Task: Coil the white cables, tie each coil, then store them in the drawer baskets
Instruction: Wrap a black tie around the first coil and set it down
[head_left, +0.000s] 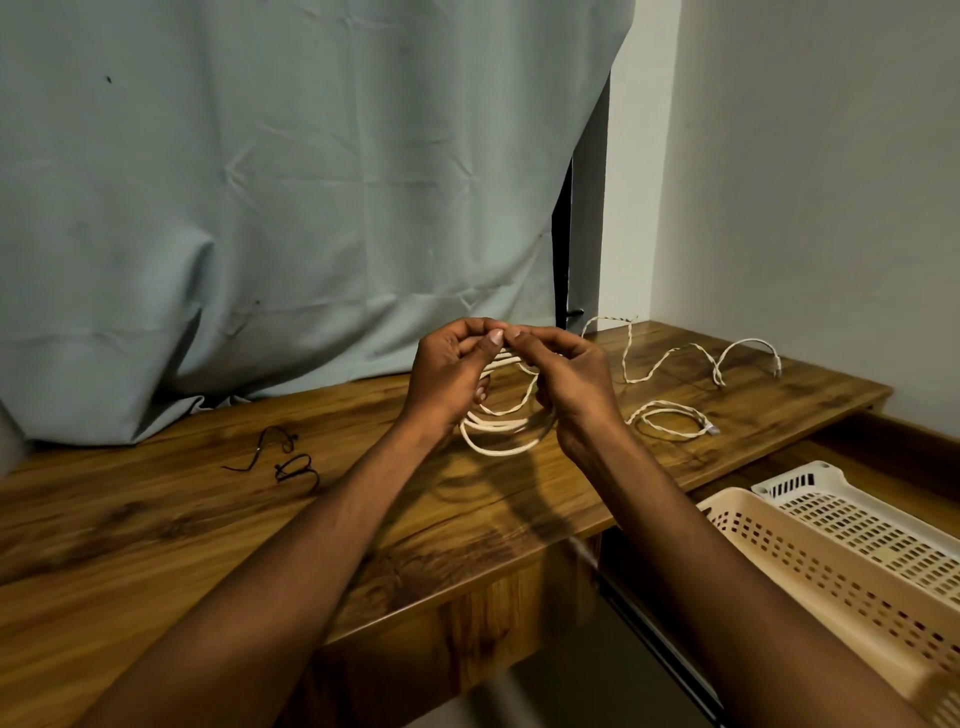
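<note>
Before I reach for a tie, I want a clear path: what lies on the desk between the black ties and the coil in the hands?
Head view: only bare wooden desk lies between the black ties and the white cable coil.

No text, label, brand, number or sign can be read anywhere in this view.
</note>
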